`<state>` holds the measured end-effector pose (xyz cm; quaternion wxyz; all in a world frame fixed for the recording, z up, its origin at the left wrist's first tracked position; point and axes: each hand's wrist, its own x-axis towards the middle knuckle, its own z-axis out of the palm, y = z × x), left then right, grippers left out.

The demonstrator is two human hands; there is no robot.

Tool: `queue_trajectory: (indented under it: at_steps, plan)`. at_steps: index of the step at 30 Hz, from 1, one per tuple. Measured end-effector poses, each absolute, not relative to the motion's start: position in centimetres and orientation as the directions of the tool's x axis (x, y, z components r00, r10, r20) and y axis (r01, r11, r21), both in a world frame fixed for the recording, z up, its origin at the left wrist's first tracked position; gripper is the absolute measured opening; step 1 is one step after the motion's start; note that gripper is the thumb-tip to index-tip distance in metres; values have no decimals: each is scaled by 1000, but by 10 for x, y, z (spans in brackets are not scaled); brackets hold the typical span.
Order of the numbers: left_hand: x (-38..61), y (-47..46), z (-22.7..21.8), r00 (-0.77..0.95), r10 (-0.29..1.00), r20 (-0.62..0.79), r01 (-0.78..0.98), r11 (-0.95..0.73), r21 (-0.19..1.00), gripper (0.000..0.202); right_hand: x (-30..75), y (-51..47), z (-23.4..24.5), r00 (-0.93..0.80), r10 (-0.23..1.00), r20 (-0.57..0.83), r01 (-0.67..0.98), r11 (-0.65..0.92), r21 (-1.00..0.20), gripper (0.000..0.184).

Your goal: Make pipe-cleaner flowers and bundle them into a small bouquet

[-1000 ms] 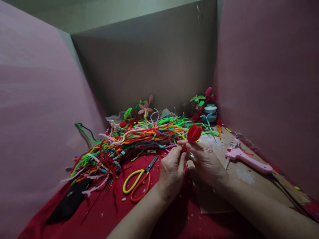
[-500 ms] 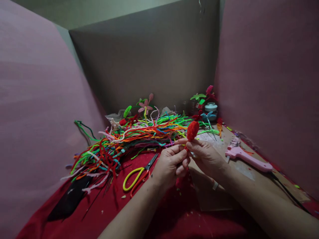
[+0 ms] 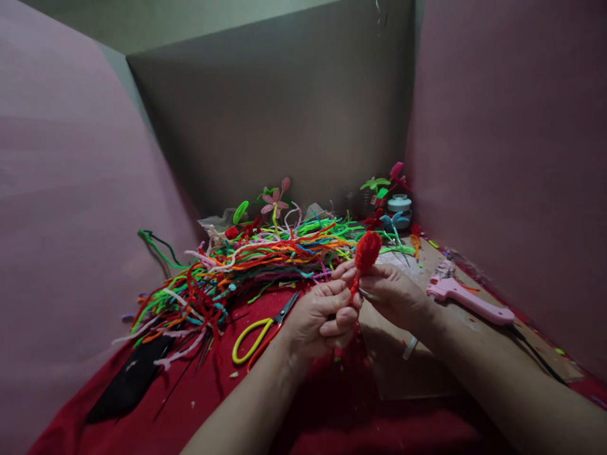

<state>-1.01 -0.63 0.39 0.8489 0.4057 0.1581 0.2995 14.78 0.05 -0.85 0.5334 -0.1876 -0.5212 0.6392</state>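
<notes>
A fuzzy red pipe-cleaner petal (image 3: 368,251), rounded on top with a twisted stem below, stands upright between my two hands. The fingers of my left hand (image 3: 331,314) are closed in a pinch around its lower stem. Behind and to the right of the stem, my right hand (image 3: 391,292) grips the petal near its base, its fingertips partly hidden by the petal. Scissors (image 3: 265,332) with a yellow and a red handle lie on the red cloth just left of my left wrist.
A large heap of colourful pipe cleaners (image 3: 265,259) spreads behind my hands. On the brown board (image 3: 417,373) at right lies a pink glue gun (image 3: 467,300) with a black cord. Finished-looking pipe-cleaner flowers (image 3: 275,203) and a lidded jar (image 3: 399,205) stand at the back. A black pouch-like item (image 3: 130,382) lies left.
The right-hand fingers have shifted lower behind the petal, so more of its base and red stem shows. My left hand has opened its grip slightly while staying on the stem.
</notes>
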Motion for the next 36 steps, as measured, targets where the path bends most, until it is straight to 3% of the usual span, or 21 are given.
queue_trajectory:
  at_steps: [5,9,13,16,18,20,24,28,31,34,36]
  plan:
    - [-11,-5,7,757,652,-39,-351,457,817,14,147,-1,-9,-291,900,325,-483,156,-862,15]
    - [-5,-9,11,605,796,-20,-259,220,940,21,144,-1,-10,-212,933,292,-470,164,-867,13]
    - [2,-14,6,355,914,195,-2,-208,978,19,141,0,-14,-120,951,286,-454,203,-868,11]
    - [3,-15,-3,224,878,423,224,-469,855,14,138,0,-16,-63,960,272,-426,221,-878,13]
    - [2,-14,-6,206,857,473,284,-515,809,17,136,-2,-16,-53,962,269,-415,224,-882,11]
    - [2,-13,-5,222,887,405,224,-451,864,23,135,-3,-14,-62,960,274,-416,225,-881,10]
    - [1,-11,4,348,929,125,-54,-113,992,24,136,-5,-11,-111,952,286,-442,210,-872,13]
    - [-3,-5,4,541,841,-5,-272,181,945,23,135,-6,-10,-128,951,280,-450,196,-871,12]
    - [-7,0,-1,664,747,-32,-334,335,881,24,134,-6,-10,-149,943,299,-456,202,-867,12]
    - [-6,2,-1,698,715,-26,-316,341,885,26,133,-7,-11,-159,940,302,-463,200,-864,12]
    - [-3,-1,0,625,780,-5,-235,195,952,25,133,-7,-11,-138,948,286,-462,194,-866,12]
